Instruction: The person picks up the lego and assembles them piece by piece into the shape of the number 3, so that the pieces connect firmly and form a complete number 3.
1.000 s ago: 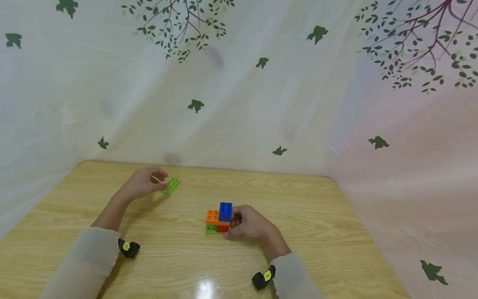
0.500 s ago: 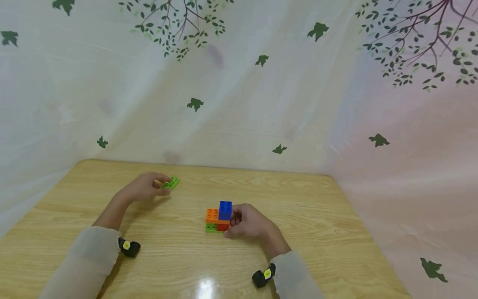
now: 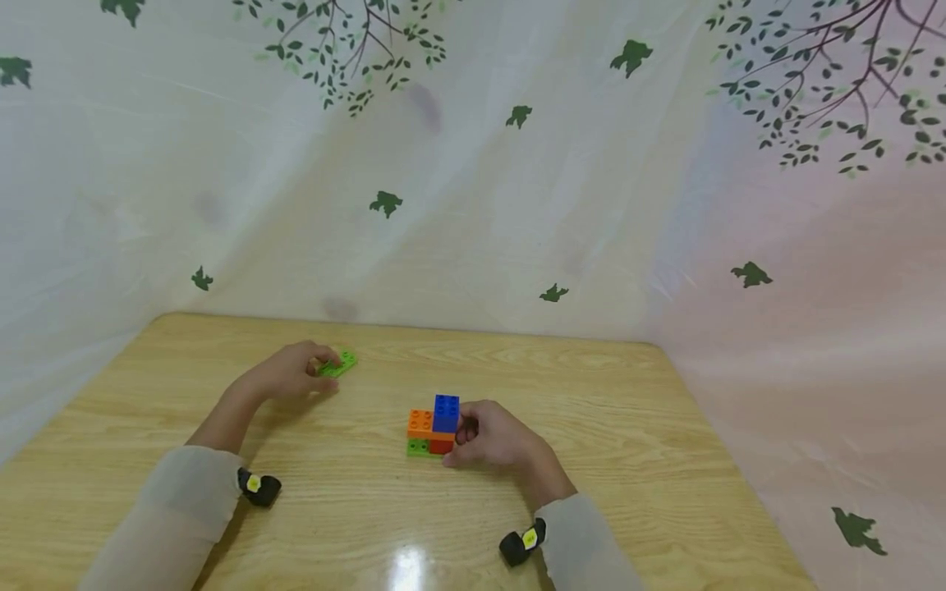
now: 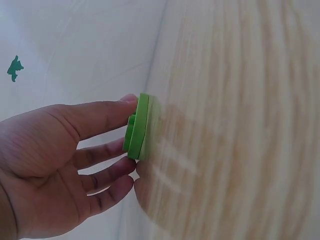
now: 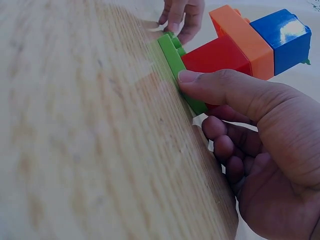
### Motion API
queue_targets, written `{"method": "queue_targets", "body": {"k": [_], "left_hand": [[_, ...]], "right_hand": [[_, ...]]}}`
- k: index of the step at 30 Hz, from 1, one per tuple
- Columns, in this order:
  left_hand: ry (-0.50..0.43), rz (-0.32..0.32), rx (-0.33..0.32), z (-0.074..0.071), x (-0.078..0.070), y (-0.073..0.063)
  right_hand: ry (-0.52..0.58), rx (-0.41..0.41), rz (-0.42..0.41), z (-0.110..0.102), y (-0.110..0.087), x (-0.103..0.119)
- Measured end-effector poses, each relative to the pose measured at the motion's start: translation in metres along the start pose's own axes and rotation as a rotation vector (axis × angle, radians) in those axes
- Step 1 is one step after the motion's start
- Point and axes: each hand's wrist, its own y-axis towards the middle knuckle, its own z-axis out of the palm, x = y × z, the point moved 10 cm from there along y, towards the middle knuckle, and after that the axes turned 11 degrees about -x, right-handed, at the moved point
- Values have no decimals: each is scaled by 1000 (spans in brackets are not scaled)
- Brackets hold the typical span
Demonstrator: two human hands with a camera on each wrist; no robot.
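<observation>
At the far left of the table my left hand (image 3: pixel 287 373) pinches a flat green toy brick (image 3: pixel 346 362) lying studs up. In the left wrist view the thumb is at one end of this green brick (image 4: pixel 139 131) and fingertips are at the other. Near the table's middle stands a stack of toy bricks: a green base plate (image 3: pixel 417 447), a red brick (image 3: pixel 442 445), an orange brick (image 3: pixel 420 422) across it, and a blue brick (image 3: pixel 447 413) on top. My right hand (image 3: pixel 506 441) holds the stack from its right side, thumb on the base plate's edge (image 5: pixel 172 56).
The wooden table (image 3: pixel 621 460) reaches back to a pale cloth (image 3: pixel 473 246) printed with leaves and branches, which also hangs along both sides. A dark wrist strap piece (image 3: pixel 259 487) sits on the left sleeve, another (image 3: pixel 521 543) on the right.
My left hand has lowered from over the flat green brick, and its fingers have closed on it. That brick has turned slightly. The right hand and the stack have stayed in place.
</observation>
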Motion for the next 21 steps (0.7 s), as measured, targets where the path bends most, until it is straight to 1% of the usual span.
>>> {"method": "queue_targets", "body": {"k": [3,6,10,13,18,21], "left_hand": [[21,-12,-22,-2,0,-1],[35,-20,-27,-3,1,-2],[33,-19,-20,-3,1,-2],[23,-4,-12,-2,1,-2],[12,-11,7,-1,0,-2],[28,-16,25,1,0,-2]], "right_hand": [[-4,-1,-1,0,0,0],[2,0,-4,0,1,0],[5,-4,-1,-1,2,0],[7,-5,3,-1,2,0],[10,2,12,-1,0,0],[5,1,13,0,-1,0]]}}
